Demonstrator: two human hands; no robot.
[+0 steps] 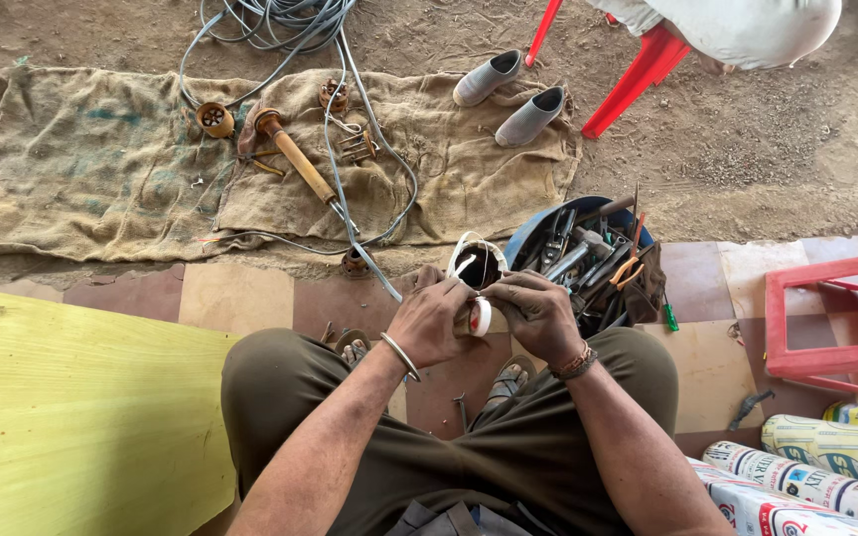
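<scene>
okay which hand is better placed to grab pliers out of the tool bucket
Right. The right hand sits beside the blue tool bucket, while the left hand is farther away; both grip the tape roll.

The part [477,266] is mostly covered by the left hand [427,323] and right hand [538,316], so its shape can't be made out. The tools in the tub [533,233] overlap into a tangle too small to sort. The seated person [747,25] and red stool [831,323] run off the frame's edges.
</scene>
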